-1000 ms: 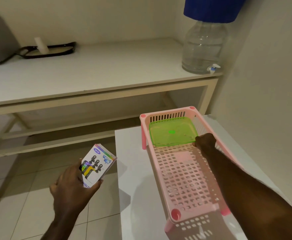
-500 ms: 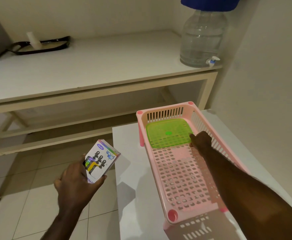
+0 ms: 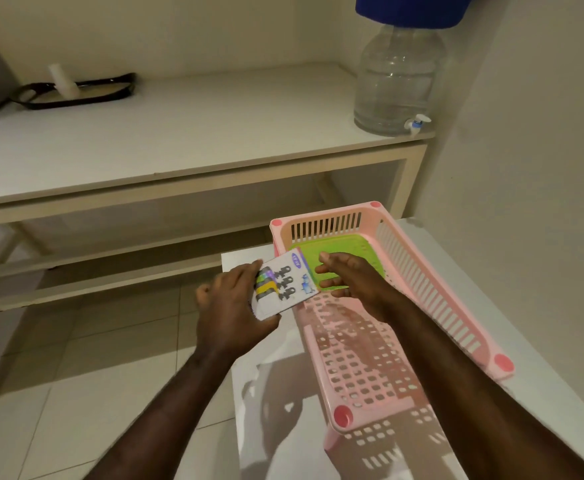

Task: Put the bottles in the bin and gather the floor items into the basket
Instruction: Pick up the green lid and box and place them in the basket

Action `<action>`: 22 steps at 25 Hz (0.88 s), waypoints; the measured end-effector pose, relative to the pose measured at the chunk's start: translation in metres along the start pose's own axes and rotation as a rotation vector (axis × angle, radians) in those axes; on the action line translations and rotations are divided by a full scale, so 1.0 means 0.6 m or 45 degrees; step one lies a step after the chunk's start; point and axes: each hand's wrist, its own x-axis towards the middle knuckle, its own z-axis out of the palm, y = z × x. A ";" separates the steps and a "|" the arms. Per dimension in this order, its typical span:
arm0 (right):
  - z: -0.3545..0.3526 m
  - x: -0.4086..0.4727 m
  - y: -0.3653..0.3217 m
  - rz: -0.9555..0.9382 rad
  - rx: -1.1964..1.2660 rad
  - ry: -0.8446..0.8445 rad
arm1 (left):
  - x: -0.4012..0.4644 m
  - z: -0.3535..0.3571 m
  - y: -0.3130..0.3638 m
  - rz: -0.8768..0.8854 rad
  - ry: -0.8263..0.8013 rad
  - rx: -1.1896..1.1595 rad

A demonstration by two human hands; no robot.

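A pink slotted basket [image 3: 432, 299] stands on a low white table [image 3: 512, 427], with a green perforated lid [image 3: 339, 249] lying flat at its far end. My left hand [image 3: 230, 306] grips a small white printed box [image 3: 283, 289] and holds it over the basket's left rim. My right hand [image 3: 352, 277] hovers inside the basket above the green lid, fingers straight and pointing at the box's right edge; whether they touch it is unclear.
A long cream table [image 3: 166, 133] runs across the back, carrying a clear water dispenser jug [image 3: 396, 81] with a blue top at its right end and a black strap [image 3: 79, 93] at the left. The wall stands close on the right. Tiled floor [image 3: 76, 375] lies to the left.
My left hand carried the box right and up from beside the table to the basket's left rim. My right hand left the green lid's right edge and moved left toward the box.
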 end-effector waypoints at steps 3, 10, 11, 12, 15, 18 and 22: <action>0.002 -0.021 -0.007 -0.063 0.048 -0.004 | 0.015 0.002 0.041 0.118 -0.045 -0.001; -0.033 -0.055 0.030 -0.097 0.276 0.342 | 0.010 0.029 0.096 0.178 -0.184 -0.137; -0.039 -0.059 0.039 -0.051 0.375 0.446 | 0.004 0.036 0.096 0.120 -0.230 -0.174; -0.047 -0.062 0.049 0.017 0.464 0.539 | -0.005 0.044 0.093 0.086 -0.286 -0.172; -0.058 -0.071 0.082 0.211 0.547 0.631 | -0.037 0.070 0.078 0.124 -0.457 -0.074; -0.044 -0.073 0.105 0.352 0.484 0.630 | -0.059 0.086 0.061 0.161 -0.536 -0.076; -0.018 -0.067 0.121 0.437 0.189 0.561 | -0.073 0.092 0.043 0.188 -0.590 -0.118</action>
